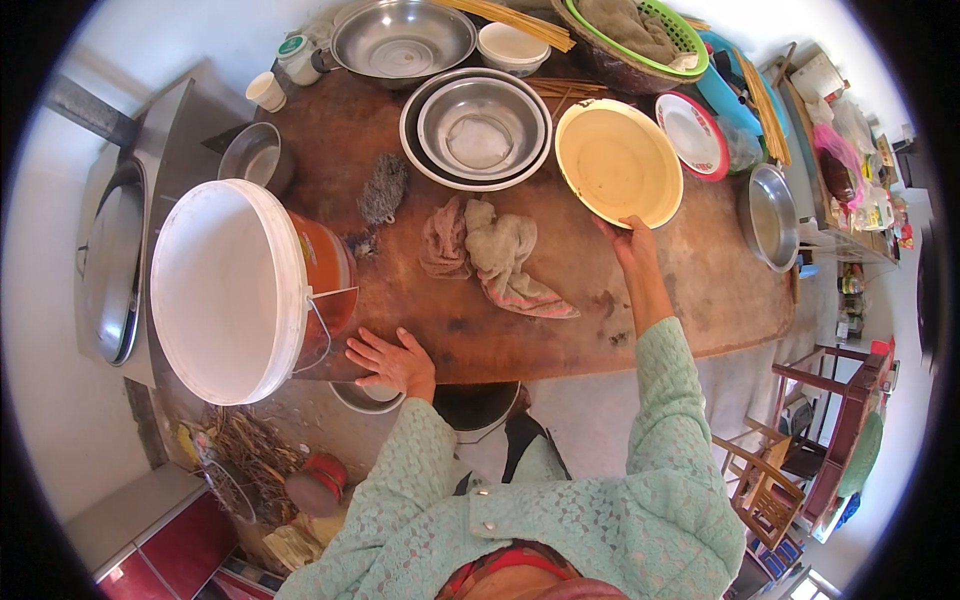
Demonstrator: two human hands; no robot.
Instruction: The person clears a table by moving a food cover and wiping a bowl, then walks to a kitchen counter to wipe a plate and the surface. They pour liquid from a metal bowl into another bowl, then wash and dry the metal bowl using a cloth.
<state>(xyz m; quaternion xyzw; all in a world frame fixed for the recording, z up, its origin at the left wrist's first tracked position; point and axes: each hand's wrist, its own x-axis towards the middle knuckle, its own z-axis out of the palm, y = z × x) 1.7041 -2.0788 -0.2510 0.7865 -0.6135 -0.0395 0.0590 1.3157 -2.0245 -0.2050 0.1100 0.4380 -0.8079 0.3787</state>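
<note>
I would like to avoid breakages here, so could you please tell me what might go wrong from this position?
1. The right hand grips the yellow bowl only at its near rim, tilted; it might slip and strike the red-rimmed plate beside it.
2. The white bucket appears to overhang the wooden table edge by the left hand; a nudge could tip it.

left hand [393,362] flat, fingers spread; right hand [628,240] outstretched, gripping
</note>
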